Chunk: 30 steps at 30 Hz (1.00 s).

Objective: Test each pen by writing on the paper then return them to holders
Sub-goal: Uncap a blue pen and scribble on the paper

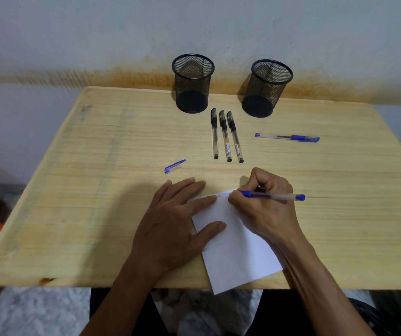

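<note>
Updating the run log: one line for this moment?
right hand: writing, blue pen | left hand: flat on paper | holders: empty

Three pens (226, 135) lie before two holders (192, 83), paper (233, 248) apparently overhanging table (97, 190).

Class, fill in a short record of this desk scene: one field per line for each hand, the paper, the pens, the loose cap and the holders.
right hand: writing with the uncapped blue pen
left hand: flat, pressing on the paper
paper: white, faint writing near its far edge
black pens: three, capped, side by side on the table
capped blue pen: lying right of the black pens
loose blue cap: on the table, beyond the left hand
mesh holders: two, upright, both empty
</note>
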### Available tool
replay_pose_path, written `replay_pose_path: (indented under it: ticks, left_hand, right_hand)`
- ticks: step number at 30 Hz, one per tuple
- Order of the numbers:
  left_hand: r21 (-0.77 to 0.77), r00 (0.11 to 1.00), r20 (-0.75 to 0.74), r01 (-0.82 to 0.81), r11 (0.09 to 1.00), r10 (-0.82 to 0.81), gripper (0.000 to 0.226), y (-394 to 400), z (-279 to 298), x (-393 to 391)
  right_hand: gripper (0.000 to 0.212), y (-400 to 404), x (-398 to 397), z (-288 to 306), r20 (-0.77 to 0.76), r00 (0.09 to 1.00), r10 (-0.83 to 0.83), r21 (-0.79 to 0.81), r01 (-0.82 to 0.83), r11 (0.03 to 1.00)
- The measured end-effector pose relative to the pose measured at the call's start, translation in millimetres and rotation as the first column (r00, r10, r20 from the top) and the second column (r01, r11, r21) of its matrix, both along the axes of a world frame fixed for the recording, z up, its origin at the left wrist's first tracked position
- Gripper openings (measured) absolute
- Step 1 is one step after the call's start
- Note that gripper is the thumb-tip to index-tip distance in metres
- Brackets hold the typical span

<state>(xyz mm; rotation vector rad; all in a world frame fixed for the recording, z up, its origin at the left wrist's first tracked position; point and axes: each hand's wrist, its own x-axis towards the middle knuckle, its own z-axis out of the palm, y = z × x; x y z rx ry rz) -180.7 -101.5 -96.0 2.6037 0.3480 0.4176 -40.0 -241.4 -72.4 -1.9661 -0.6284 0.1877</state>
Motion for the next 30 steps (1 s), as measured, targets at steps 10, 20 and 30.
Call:
replay_pose_path:
  ticks: [10, 20, 30]
  left_hand:
    - [0.015, 1.0, 0.013, 0.003, 1.0, -0.003, 0.056, 1.0, -2.0, 1.4]
    - [0.069, 0.995, 0.098, 0.011, 0.998, -0.017, 0.051, 1.8, -6.3, 4.5]
    - [-0.044, 0.918, 0.216, -0.331, 0.943, 0.332, 0.031, 13.0, 18.0, 15.2]
  right_hand:
    - [0.024, 1.4, -0.5, 3.0, -0.045, 0.999, -0.023, -0.005, 0.022, 1.0]
    - [0.035, -11.7, 5.6, 33.3, -0.64, 0.766, 0.06, 0.435, 0.296, 0.85]
    - [0.018, -47.9, -21.7, 47.5, -0.41, 0.912, -0.033, 0.301, 0.169, 0.938]
